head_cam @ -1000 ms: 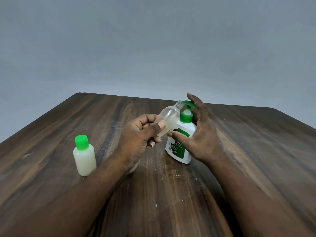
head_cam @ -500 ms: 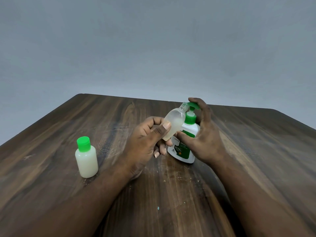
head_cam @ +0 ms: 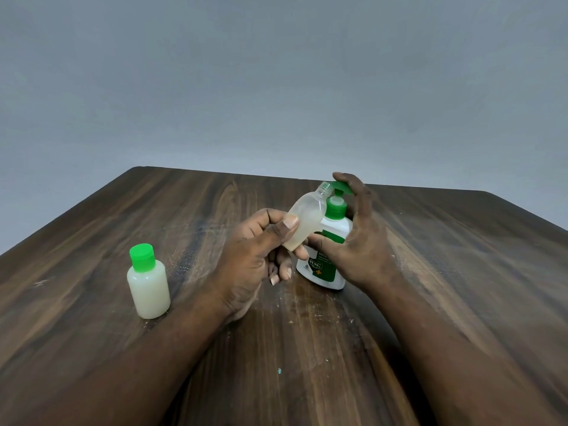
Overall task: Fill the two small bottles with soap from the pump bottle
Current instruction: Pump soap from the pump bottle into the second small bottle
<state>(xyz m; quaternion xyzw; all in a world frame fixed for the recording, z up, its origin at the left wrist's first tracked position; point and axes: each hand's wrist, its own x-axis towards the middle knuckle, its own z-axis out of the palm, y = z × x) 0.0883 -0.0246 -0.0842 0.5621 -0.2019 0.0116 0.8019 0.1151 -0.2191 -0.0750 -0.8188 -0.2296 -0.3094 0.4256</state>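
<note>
My left hand [head_cam: 252, 253] grips an uncapped small translucent bottle [head_cam: 307, 215], tilted so its open neck sits just under the green spout of the pump bottle [head_cam: 330, 241]. A little pale soap lies in the small bottle's lower end. My right hand [head_cam: 359, 241] wraps the white pump bottle, with the fingers resting on its green pump head and the thumb across the label. A second small bottle [head_cam: 149, 284] stands upright to the left, capped in green and full of whitish soap, apart from both hands.
Everything rests on a dark wooden table [head_cam: 461, 272] with its far edge just behind the pump bottle. A plain grey wall fills the background. A tiny green speck [head_cam: 279, 370] lies on the wood near me.
My right hand pressed the pump head down half a second ago; now the pump head stands higher again. The small bottle has stayed at the spout and shows a bit more soap.
</note>
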